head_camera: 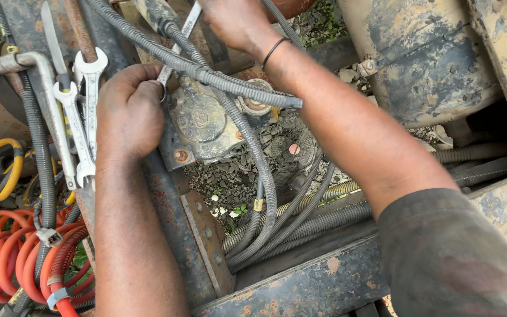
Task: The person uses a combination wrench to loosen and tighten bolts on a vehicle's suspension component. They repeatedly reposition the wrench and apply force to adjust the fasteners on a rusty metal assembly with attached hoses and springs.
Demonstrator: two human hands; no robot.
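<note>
My left hand (129,108) is closed on the lower end of a long steel spanner (178,44), right beside a dirty metal valve block (199,123) bolted to a rusty frame rail. My right hand (237,22) reaches in from the upper right and grips the spanner's upper part near the top edge; a black band sits on that wrist. A ribbed grey hose (218,76) crosses over the valve block between my two hands.
Two open-ended spanners (83,111) and a knife blade (52,41) lie on the rail left of my left hand. Red coiled hoses (13,258) and yellow ones (1,170) fill the left. A bundle of corrugated conduits (300,217) runs lower middle; a muddy tank (418,58) is upper right.
</note>
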